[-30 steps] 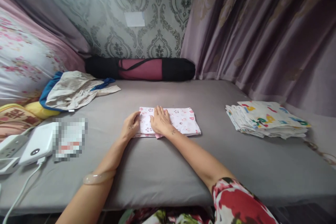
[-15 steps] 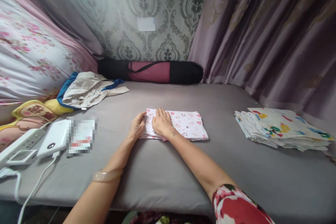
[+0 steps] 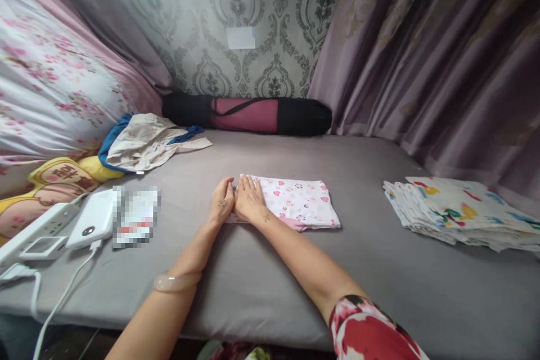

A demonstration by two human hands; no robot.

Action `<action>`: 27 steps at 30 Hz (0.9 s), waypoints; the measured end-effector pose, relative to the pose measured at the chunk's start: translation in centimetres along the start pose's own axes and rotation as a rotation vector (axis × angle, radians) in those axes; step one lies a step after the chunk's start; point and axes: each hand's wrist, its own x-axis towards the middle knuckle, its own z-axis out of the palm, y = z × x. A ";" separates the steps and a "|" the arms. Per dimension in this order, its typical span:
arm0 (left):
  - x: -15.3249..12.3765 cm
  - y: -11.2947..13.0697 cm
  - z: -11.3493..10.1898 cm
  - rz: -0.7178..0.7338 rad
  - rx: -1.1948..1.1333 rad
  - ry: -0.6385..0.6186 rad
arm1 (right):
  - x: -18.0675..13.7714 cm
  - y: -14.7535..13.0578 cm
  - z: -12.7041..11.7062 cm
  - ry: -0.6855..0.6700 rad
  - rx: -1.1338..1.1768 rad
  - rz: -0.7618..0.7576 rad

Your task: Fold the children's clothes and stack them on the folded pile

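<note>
A folded white cloth with a print of pink hearts and small figures lies on the grey bed sheet, a pink strip showing along its near edge. My right hand rests flat on its left part, fingers stretched out and pointing away from me. Against the cloth's left edge stands my left hand, turned on its side with the fingers extended. The two hands are right beside each other. The cloth's left edge is mostly hidden behind them.
A stack of folded cloths with a colourful print sits at the right. On the left are a white power bank, a power strip, cables, a blurred packet and a crumpled beige garment. A black-and-maroon long bag lies along the wall.
My right hand has slid left across the cloth toward my left hand. More of the cloth's print and its pink near strip now show. The view has shifted slightly.
</note>
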 end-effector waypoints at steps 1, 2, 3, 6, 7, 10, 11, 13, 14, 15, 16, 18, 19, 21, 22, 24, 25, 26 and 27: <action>0.0 0.1 -0.1 -0.004 0.003 0.013 | 0.0 -0.3 0.2 -0.016 -0.014 -0.007; 0.0 0.2 -0.2 -0.007 0.007 0.023 | 0.1 -0.5 0.4 -0.030 -0.025 -0.008; 0.0 0.2 -0.2 -0.009 0.013 0.028 | 0.1 -0.7 0.5 -0.035 -0.029 -0.008; -0.1 0.3 -0.3 -0.015 0.038 0.016 | 0.0 -0.3 0.0 -0.046 0.051 -0.021; -0.1 0.3 -0.3 -0.018 0.057 0.011 | 0.0 0.0 -0.4 -0.052 0.098 -0.025; -0.1 0.7 -0.1 0.021 0.173 -0.022 | -0.7 2.0 -2.2 -0.011 0.177 -0.012; -0.1 1.1 0.1 0.065 0.231 -0.051 | -1.1 2.9 -2.9 0.019 0.165 -0.002; -0.2 2.3 0.8 0.178 0.355 -0.148 | -2.1 4.9 -4.0 0.063 0.113 0.019; -0.3 3.0 1.3 0.240 0.413 -0.213 | -2.5 5.8 -4.4 0.061 0.086 0.028; -0.4 3.7 1.8 0.300 0.468 -0.277 | -3.0 6.8 -4.7 0.047 0.062 0.037; -0.5 4.4 2.4 0.354 0.515 -0.335 | -3.5 7.6 -4.9 0.027 0.040 0.042; -0.6 5.6 3.6 0.435 0.592 -0.421 | -4.2 8.8 -4.8 -0.007 0.000 0.049; -0.7 5.9 4.1 0.458 0.624 -0.448 | -4.4 9.3 -4.7 -0.020 -0.015 0.055; -0.7 6.1 5.1 0.470 0.670 -0.487 | -4.7 9.8 -4.2 -0.034 -0.028 0.073; -0.7 6.0 5.5 0.471 0.683 -0.501 | -4.8 9.9 -3.9 -0.037 -0.028 0.079; -0.7 5.6 6.0 0.475 0.697 -0.509 | -4.9 10.1 -3.5 -0.031 -0.020 0.084; -0.7 5.4 6.1 0.479 0.701 -0.504 | -4.8 10.1 -3.3 -0.025 -0.017 0.084; -0.7 5.3 6.2 0.479 0.705 -0.498 | -4.8 10.1 -3.3 -0.023 -0.014 0.083; -0.7 5.2 6.2 0.479 0.708 -0.494 | -4.8 10.0 -3.4 -0.026 -0.012 0.085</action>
